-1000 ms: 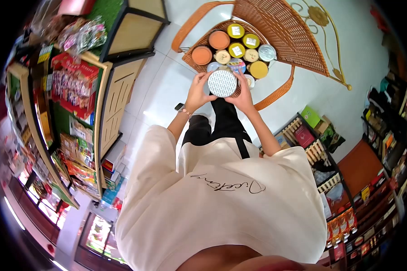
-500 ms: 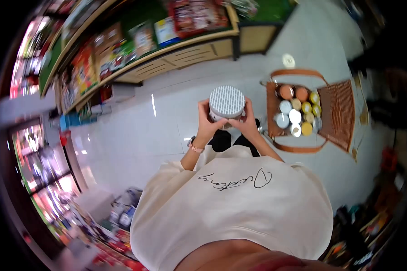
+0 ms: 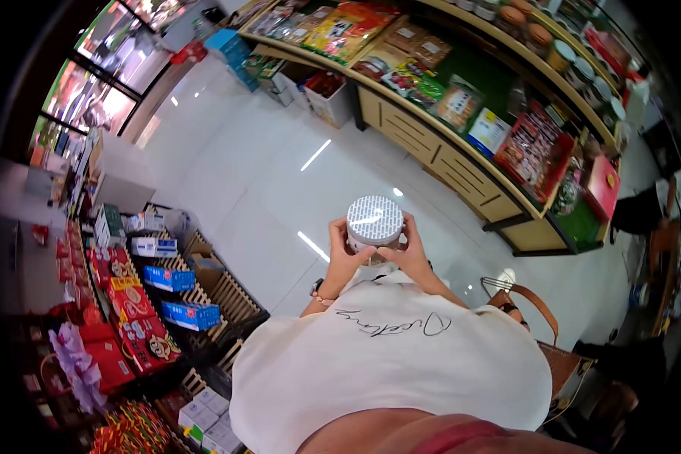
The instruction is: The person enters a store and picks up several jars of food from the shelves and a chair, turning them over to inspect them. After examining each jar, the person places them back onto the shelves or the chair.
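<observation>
So you've got both forearms stretched out in front of you, elbows bent, wrists angled inward. Your left hand is on one side and your right hand mirrors it on the other, nice and level with each other. There's a dark watch on your left wrist, with a bracelet sitting right beside it.

As for the fingers, on both hands they're curved and spread just wide enough to wrap a round jar, pressed against its sides just under the lid. Your thumbs are on the side nearest you, tips pointing in at each other and almost meeting. The far fingertips are hidden behind the jar, so I can't tell how they sit.

The jar itself is held up in front of your sweatshirt, above the tiled floor. It looks pretty much upright, with its white and grey brick-pattern lid facing you. Can't make out what's inside, since your hands cover most of the body.

Around you: a display shelf of packaged snacks ahead to the right, a slatted rack with blue boxes on the left, and a wicker chair by your right side.
</observation>
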`<state>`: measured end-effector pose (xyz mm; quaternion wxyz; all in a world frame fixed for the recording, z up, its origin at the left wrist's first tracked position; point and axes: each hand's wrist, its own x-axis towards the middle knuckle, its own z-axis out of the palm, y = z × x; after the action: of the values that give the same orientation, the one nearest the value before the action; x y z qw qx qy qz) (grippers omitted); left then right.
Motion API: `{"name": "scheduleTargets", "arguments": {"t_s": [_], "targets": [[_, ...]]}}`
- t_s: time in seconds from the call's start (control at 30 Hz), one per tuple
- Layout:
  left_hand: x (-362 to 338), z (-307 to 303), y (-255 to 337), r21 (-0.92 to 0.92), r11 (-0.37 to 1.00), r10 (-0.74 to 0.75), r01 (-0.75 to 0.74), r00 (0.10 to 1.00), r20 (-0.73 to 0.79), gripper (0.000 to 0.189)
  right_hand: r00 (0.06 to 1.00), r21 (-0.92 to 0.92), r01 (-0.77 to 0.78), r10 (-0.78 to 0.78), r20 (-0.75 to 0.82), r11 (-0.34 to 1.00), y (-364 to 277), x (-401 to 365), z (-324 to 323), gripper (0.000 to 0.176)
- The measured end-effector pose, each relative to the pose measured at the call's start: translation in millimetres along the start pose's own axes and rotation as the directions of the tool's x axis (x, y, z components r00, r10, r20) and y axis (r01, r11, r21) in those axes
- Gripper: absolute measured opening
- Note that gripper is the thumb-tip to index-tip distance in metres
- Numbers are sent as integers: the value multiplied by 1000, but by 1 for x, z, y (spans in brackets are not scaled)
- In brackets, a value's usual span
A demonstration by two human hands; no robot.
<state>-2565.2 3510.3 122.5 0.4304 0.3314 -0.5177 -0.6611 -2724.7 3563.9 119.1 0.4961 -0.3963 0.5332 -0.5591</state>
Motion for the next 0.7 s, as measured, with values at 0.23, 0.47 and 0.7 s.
{"name": "scheduleTargets", "arguments": {"t_s": [0.23, 0.47, 0.7], "targets": [[49, -32, -8, -53, 998, 11, -20, 986, -167, 72, 985, -4, -112, 112, 131, 994, -7, 83, 21, 84], [196, -77, 2, 63, 997, 53, -47, 994, -100, 61, 994, -95, 38, -28, 106, 995, 5, 242, 16, 75], [339, -101, 78, -88, 994, -75, 72, 996, -38, 45, 957, 272, -250, 194, 215, 929, -75, 390, 12, 45]]}}
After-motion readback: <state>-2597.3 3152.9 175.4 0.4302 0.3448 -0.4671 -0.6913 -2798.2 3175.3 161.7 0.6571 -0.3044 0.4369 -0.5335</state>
